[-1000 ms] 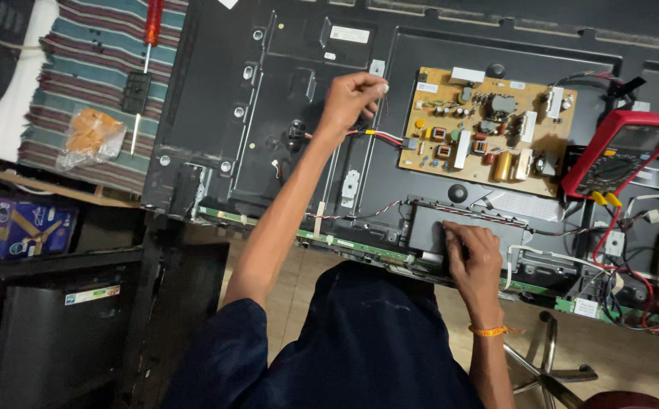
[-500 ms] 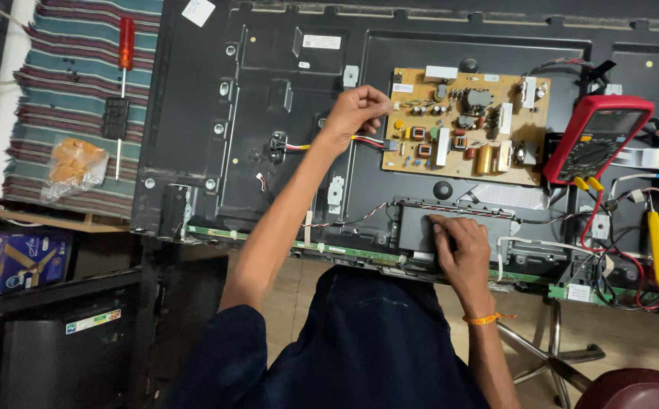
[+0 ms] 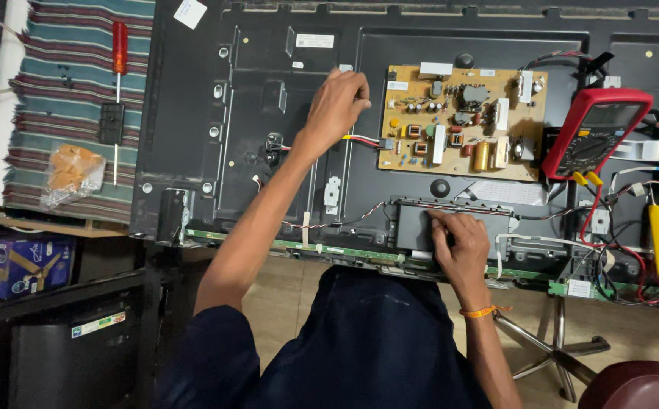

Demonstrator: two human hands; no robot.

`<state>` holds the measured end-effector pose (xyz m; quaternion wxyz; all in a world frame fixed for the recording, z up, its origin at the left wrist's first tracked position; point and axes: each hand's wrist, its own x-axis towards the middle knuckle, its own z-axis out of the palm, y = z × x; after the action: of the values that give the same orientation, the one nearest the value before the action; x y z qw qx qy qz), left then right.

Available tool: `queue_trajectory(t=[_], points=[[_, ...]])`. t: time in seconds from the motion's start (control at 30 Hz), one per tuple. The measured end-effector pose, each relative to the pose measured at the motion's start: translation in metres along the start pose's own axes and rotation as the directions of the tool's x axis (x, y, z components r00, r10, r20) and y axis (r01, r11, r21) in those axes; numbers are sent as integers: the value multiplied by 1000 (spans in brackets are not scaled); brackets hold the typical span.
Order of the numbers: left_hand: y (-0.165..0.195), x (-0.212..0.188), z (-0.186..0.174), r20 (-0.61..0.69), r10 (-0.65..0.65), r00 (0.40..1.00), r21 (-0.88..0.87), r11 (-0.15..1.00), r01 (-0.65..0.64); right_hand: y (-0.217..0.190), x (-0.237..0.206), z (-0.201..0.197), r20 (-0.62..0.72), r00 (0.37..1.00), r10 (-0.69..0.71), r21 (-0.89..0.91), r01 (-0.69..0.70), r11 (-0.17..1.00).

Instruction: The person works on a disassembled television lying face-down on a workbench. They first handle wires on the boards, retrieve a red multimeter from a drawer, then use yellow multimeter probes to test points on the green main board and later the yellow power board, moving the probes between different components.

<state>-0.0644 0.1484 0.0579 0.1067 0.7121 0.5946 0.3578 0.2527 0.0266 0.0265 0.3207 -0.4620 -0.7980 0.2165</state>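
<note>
Tan circuit board [image 3: 458, 125] sits upper-centre on the black TV back panel [image 3: 269, 151], components facing up. Left hand [image 3: 337, 106] is at the board's left edge, fingers curled narrow, pinching something too small to ID. Right hand [image 3: 460, 244] lies on the black module [image 3: 413, 227] below the board, fingers bent, pressing down. Red multimeter [image 3: 594, 132] just right of the board. Red screwdriver [image 3: 118, 57] lies on striped cloth [image 3: 56, 121], far left.

circuit board [image 3: 458, 121] on television back panel [image 3: 269, 113] | multimeter [image 3: 594, 132] right of board | screwdriver [image 3: 118, 83] left of panel
</note>
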Motion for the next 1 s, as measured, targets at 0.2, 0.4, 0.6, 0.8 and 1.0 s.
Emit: queue_trajectory(t=[0.2,0.4,0.6,0.8,1.0], points=[[5,-8,-3,-69,95,993,117,989,-87,-3,0,0,-22,1000,-9,2,9,1000],[0,-5,17,-78,-60,995,-74,996,55,-3,0,1,-38,999,-12,6,12,1000],[6,0,32,-156,-238,958,-221,954,201,0,-2,3,-57,997,-47,-33,46,998],[10,-4,35,-70,-217,974,-11,976,217,-3,1,2,-63,998,-31,-30,30,999],[7,-17,39,-59,-139,989,-118,984,131,0,-4,-18,-117,993,18,74,-9,997]])
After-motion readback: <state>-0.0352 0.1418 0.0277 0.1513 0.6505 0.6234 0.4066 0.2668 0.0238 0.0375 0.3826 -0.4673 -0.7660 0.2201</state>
